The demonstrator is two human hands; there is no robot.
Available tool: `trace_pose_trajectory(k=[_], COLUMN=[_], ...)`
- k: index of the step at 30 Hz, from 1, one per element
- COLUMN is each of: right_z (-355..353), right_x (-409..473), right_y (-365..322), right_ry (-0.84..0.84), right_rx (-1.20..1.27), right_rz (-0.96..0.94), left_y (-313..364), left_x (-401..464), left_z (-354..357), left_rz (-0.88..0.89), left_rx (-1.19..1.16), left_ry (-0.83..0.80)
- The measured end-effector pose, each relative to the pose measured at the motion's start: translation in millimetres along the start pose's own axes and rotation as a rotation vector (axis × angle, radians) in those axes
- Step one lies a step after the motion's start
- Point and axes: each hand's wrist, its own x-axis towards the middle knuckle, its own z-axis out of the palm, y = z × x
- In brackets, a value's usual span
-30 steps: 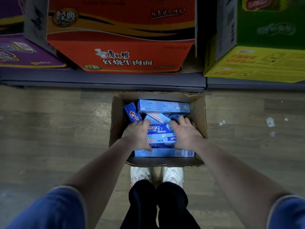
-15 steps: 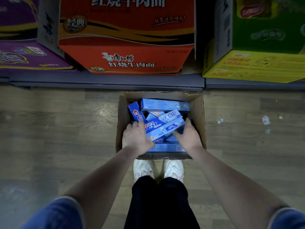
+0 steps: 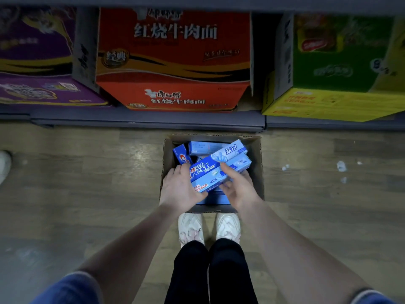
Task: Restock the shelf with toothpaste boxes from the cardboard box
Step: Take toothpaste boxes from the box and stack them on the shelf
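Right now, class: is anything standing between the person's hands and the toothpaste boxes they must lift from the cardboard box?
Nothing visible does. The left hand and right hand already grip a bundle of toothpaste boxes from either side, tilted above the open cardboard box. More boxes lie loose beneath.

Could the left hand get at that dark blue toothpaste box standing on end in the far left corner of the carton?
Probably not right away. The left hand is gripping the held toothpaste boxes together with the right hand. The upright box stands just beyond its fingertips with nothing lying over it, so once freed it looks reachable.
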Motion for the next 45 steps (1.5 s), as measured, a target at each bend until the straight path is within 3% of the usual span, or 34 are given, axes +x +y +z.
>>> trace_pose_trajectory(k=[7,14,21,35,45], right_z=[17,28,30,57,95], right_x=[-34,-68,-100,-227,-357], right_y=[-30,-62,-90,-170,-211], right_ry=[-0.111,-0.160,-0.253,-0.351,-0.486], right_rx=[0.031,-0.057,-0.233,-0.466,-0.602], right_rz=[-0.044,-0.092,-0.116,-0.365,-0.590], left_y=[31,58,83,150,182], left_x=[-14,-38,-40,-94,-171], left_z=[-45,-98,-132,-230,-331], left_rz=[0.065,0.136,0.037,0.025,0.216], left_rx=[-0.023,-0.048,-0.461,-0.820,-0.915], left_ry=[0.098,-0.025,-0.187,-0.084,0.078])
